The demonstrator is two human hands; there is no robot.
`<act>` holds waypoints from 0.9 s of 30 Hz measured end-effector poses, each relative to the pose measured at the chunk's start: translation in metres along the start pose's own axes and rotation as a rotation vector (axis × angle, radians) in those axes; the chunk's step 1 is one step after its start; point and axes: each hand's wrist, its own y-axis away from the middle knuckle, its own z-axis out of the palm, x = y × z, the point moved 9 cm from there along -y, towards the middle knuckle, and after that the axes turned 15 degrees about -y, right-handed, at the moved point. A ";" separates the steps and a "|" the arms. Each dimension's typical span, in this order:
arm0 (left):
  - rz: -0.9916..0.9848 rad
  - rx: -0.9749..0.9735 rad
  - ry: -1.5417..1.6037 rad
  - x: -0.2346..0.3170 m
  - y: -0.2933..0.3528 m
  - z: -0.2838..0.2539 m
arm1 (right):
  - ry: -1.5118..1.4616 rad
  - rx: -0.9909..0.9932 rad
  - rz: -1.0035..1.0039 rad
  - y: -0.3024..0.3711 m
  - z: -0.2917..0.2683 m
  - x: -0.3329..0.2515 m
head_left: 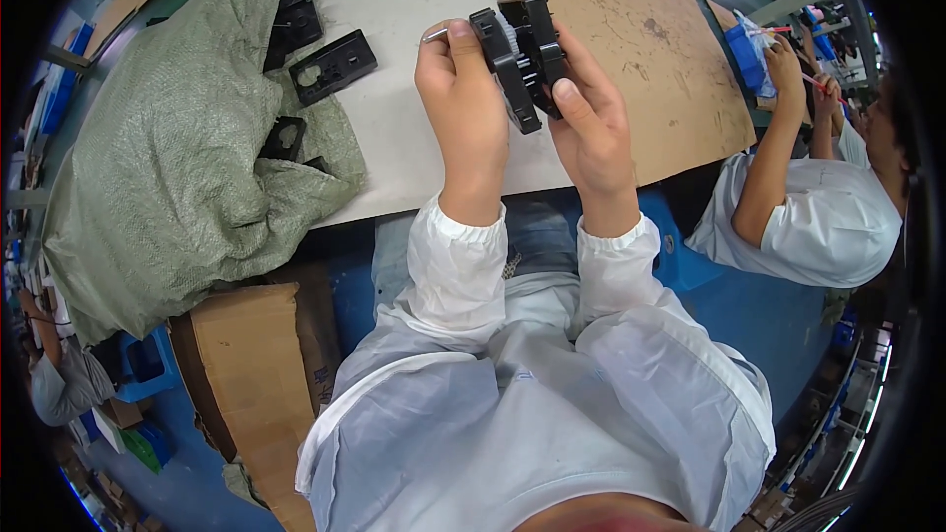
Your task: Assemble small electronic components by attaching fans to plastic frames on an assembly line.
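Two hands' fingers closed on black plastic parts beside brown cardboard sheet.

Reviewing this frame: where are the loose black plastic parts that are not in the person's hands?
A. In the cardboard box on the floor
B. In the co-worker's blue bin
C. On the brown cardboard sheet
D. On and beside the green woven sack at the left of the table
D: the loose black plastic parts lie on the table at the edge of the green woven sack and in its folds, while the brown cardboard sheet carries none.
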 end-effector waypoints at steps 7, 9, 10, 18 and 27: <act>-0.026 -0.018 -0.037 -0.010 -0.003 -0.001 | 0.004 -0.013 -0.023 0.001 -0.002 0.003; -0.005 -0.005 -0.056 -0.006 -0.002 -0.002 | -0.011 -0.005 -0.009 0.002 -0.002 0.004; 0.018 0.007 -0.074 -0.001 -0.001 -0.003 | -0.026 0.001 0.004 0.002 -0.002 0.006; 0.076 0.052 -0.105 0.003 -0.001 -0.008 | -0.105 0.022 0.048 0.002 -0.004 0.016; 0.054 0.076 -0.063 0.001 -0.003 -0.012 | 0.114 -0.032 0.051 0.001 -0.002 0.017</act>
